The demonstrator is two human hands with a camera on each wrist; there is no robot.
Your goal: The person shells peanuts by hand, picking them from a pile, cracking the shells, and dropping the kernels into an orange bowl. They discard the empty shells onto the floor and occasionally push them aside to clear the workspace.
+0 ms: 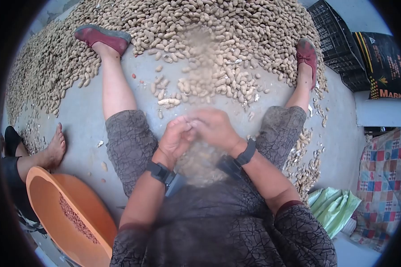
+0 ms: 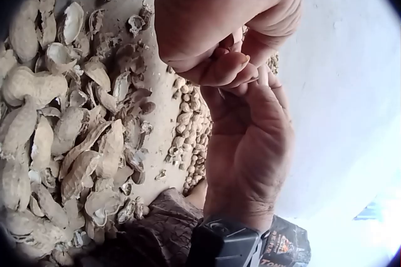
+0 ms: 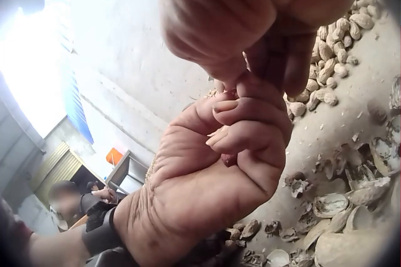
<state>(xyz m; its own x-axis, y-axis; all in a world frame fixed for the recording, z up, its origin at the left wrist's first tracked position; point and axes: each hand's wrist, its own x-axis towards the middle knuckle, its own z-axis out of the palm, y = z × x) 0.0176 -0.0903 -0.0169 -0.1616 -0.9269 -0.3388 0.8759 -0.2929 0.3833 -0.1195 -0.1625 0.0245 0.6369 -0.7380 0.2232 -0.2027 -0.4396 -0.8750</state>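
My left hand (image 1: 177, 135) and right hand (image 1: 216, 129) meet at the fingertips above my lap, both blurred in the head view. The left hand's fingers curl in toward the palm in the right wrist view, around a reddish peanut kernel (image 3: 229, 159). Where the fingertips meet, a small pale bit of peanut shell (image 3: 213, 93) shows, pinched between the two hands; most of it is hidden by fingers. Below the hands lies a heap of split peanut shells (image 2: 81, 148) between my thighs.
A big pile of unshelled peanuts (image 1: 245, 26) spreads ahead, around my shoes. An orange basin (image 1: 96, 191) with kernels stands at left, near another person's bare foot (image 1: 55, 144). At right are a black crate (image 1: 336, 44), a printed sack (image 1: 385, 66) and a green bag (image 1: 336, 207).
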